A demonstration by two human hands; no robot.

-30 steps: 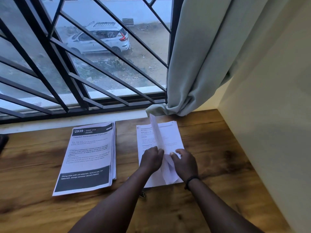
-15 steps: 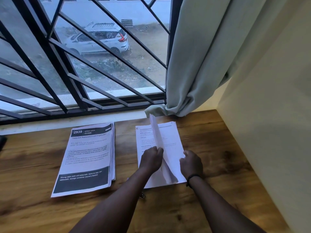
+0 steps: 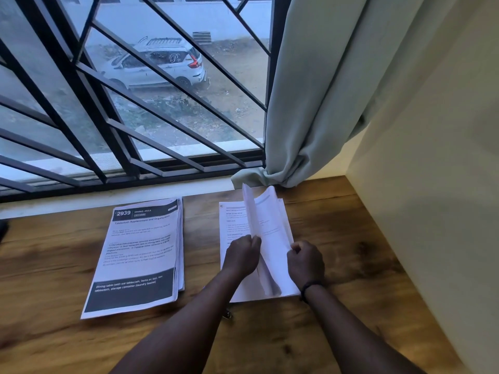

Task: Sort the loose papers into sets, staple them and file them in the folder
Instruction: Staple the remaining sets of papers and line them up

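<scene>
At far left, on the wooden surface (image 3: 54,265), lies a thick stack of printed papers (image 3: 140,255). Its top sheet carries a dark header reading "2939" and "DINING AREA", with the title "Tablecloth Replacement and Organization" below; a dark band at its foot reads "Dining table (with old tablecloth, items on top), new tablecloth, storage container (laundry basket)". The smaller body text is too blurred to read. To the right, apart from that stack, a second set of papers (image 3: 232,225) lies flat near the window sill, its print too fine to make out. The left hand (image 3: 240,259) has its grip closed on a lifted sheet (image 3: 252,211), pinching it so it stands on edge. The right hand (image 3: 306,261) grips the right edge of another raised page (image 3: 272,228), fingers curled round it. A dark band (image 3: 307,288) circles the right wrist. Above, a pale curtain (image 3: 310,103) hangs beside the barred window (image 3: 81,90), through which a white car (image 3: 156,66) shows.
</scene>
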